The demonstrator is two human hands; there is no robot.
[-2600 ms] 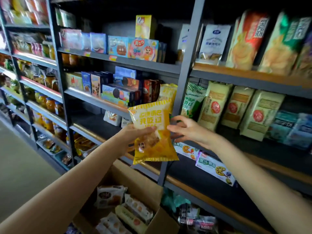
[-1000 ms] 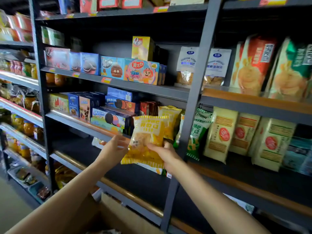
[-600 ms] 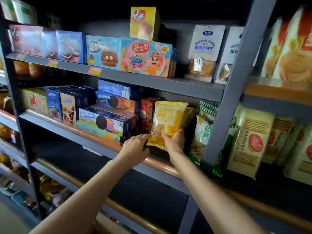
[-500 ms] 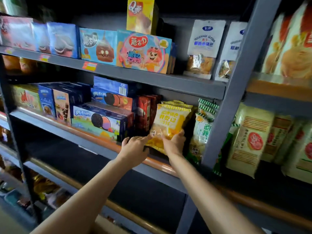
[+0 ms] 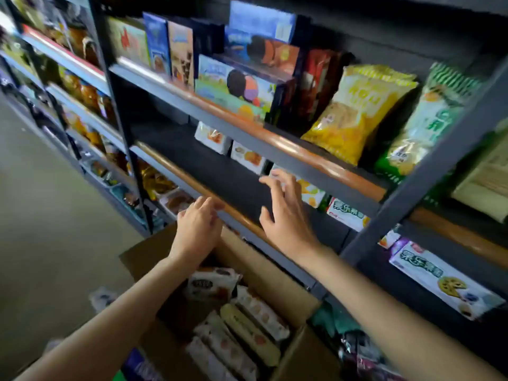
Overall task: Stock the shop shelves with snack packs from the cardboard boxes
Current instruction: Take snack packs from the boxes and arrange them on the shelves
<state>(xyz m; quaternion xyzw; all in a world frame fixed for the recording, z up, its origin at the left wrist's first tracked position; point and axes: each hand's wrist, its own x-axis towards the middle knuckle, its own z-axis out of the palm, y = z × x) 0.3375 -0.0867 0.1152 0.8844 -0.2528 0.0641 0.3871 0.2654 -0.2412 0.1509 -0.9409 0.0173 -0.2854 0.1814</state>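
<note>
The yellow snack pack (image 5: 354, 114) leans upright on the shelf (image 5: 288, 144), between red boxes and a green pack (image 5: 423, 125). Neither hand touches it. My left hand (image 5: 198, 229) hangs empty with loosely curled fingers, just in front of the lower shelf's edge and above the cardboard box (image 5: 277, 281). My right hand (image 5: 286, 213) is spread with straight fingers, holding nothing, in front of the lower shelf. Inside the box lie several white wrapped snack packs (image 5: 242, 317).
Blue and red biscuit boxes (image 5: 236, 86) fill the shelf left of the yellow pack. White snack packs (image 5: 247, 158) line the back of the lower shelf (image 5: 192, 185). A grey upright post (image 5: 423, 182) stands at the right. Bare floor (image 5: 41, 215) lies at the left.
Both hands have let go of the yellow pack, which now stands on the shelf. The hands have dropped down toward the box, and the view has tilted downward.
</note>
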